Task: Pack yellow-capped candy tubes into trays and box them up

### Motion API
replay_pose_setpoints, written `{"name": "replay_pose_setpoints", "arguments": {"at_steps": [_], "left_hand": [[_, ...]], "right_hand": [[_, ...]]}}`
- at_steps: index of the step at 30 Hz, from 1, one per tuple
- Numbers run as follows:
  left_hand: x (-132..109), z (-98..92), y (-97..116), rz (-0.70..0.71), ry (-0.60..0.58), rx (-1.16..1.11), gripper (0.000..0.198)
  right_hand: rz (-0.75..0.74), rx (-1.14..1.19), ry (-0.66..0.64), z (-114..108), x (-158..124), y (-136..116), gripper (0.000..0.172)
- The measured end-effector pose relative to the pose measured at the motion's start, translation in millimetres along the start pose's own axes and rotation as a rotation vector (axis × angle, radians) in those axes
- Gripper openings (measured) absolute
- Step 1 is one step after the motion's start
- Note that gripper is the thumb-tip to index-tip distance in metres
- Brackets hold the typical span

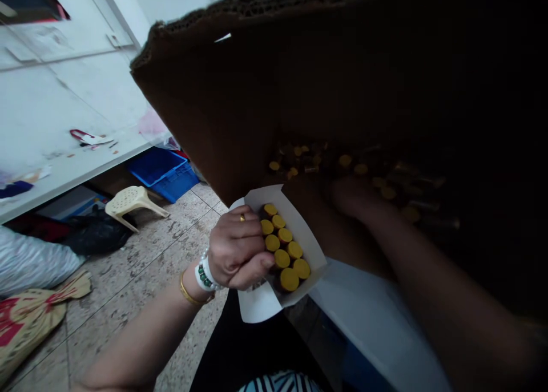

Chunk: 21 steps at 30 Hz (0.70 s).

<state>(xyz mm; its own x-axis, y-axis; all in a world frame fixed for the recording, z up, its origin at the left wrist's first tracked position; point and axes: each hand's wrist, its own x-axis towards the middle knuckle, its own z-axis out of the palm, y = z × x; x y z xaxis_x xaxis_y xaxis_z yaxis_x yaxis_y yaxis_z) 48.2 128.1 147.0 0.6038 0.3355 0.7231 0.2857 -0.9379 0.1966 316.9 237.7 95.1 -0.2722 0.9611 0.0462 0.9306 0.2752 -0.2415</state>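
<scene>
Yellow-capped vials (285,249) stand packed in a white carton tray (261,303) at frame centre, the left hand (237,249) with fingers closed on the tray's near side, while the right hand (355,201), its fingers unreadable in shadow, lies beside loose vials (345,164) inside a cardboard box (214,112) at upper right.

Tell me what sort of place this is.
Probably a small packing workroom: a cardboard carton holding loose yellow-capped vials, a white card tray packed with them, and blue plastic crates on a terrazzo floor.
</scene>
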Motion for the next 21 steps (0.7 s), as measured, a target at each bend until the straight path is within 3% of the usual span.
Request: {"name": "replay_pose_setpoints", "arguments": {"at_steps": [2, 6, 8, 11, 14, 17, 19, 21], "left_hand": [[-1, 1.2, -3, -0.008, 0.006, -0.025, 0.041], [0, 0.2, -2, -0.03, 0.01, -0.063, 0.044], [1, 0.4, 1, -0.061, 0.029, -0.092, 0.046], [3, 3.1, 6, -0.085, 0.04, -0.145, 0.048], [6, 6.8, 10, -0.053, 0.005, -0.16, 0.049], [5, 8.6, 9, -0.039, -0.012, -0.127, 0.047], [1, 8.5, 4, -0.048, 0.019, -0.121, 0.049], [-3, 8.0, -1, -0.05, 0.065, -0.132, 0.053]], "right_hand": [[-0.078, 0.044, -0.011, -7, -4, -11, 0.019], [-0.358, 0.336, 0.122, -32, -22, -42, 0.039], [-0.381, 0.487, 0.124, -39, -34, -62, 0.041], [-0.359, 0.534, 0.116, -35, -48, -92, 0.031], [-0.475, 0.476, 0.088, -24, -53, -112, 0.02], [-0.546, 0.416, 0.029, -28, -51, -106, 0.021], [-0.447, 0.307, 0.062, -37, -48, -84, 0.024], [-0.243, 0.195, 0.131, -46, -44, -50, 0.022]]}}
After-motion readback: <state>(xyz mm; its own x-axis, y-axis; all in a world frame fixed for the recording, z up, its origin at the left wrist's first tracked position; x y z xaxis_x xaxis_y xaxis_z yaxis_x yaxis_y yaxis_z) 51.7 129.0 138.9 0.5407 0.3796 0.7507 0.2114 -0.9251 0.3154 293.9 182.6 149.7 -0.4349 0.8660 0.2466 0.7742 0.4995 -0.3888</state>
